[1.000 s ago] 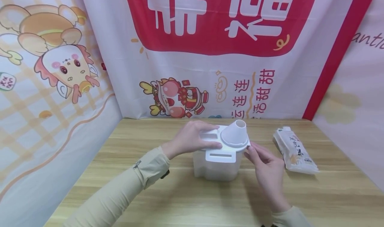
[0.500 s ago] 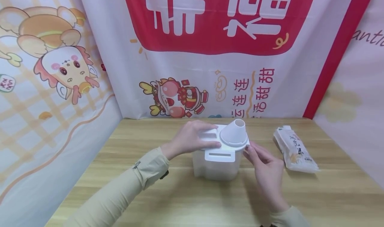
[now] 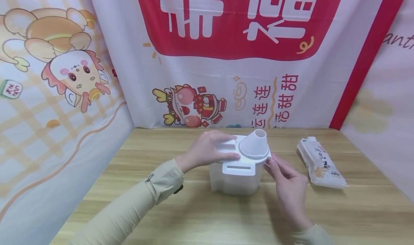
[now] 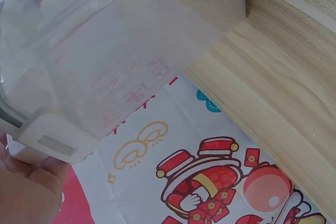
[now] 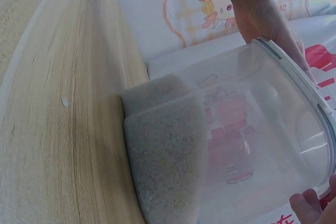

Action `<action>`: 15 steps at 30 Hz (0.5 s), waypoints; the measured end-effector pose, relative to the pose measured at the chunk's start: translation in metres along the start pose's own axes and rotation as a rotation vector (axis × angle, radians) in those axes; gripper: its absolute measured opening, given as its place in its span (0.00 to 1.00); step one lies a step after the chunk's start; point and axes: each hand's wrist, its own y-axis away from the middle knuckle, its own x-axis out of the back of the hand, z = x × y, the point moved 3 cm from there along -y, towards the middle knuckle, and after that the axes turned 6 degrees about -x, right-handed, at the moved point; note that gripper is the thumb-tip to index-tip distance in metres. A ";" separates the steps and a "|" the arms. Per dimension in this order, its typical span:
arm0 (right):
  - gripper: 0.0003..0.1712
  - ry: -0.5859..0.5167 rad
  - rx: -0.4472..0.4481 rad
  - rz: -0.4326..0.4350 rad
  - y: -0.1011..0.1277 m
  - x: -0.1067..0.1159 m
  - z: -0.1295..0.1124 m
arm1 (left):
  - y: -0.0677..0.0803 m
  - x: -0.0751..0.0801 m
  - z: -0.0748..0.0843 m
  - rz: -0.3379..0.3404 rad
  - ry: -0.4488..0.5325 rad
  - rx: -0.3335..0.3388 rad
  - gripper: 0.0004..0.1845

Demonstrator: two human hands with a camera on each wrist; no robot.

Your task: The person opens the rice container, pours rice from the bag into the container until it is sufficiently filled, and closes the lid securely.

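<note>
I read this as the lid-seating step on the clear container, which stands mid-surface with a layer of white grain in its bottom, plain in the right wrist view. My left hand lies flat on the white lid at its 9 o'clock side, fingers straight and pressing — not curled round anything. My right hand sits at the container's 3 o'clock, fingertips touching the lid's edge just under the funnel-shaped spout; whether they pinch the rim or only press it, I cannot tell. A sealed packet lies apart, further out at 3 o'clock. Next, I judge, comes even downward pressure around the rim — the container braced so it does not slide.
</note>
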 end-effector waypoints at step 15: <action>0.16 -0.043 -0.060 0.046 -0.001 -0.001 0.004 | 0.001 0.001 0.000 -0.005 0.010 -0.007 0.35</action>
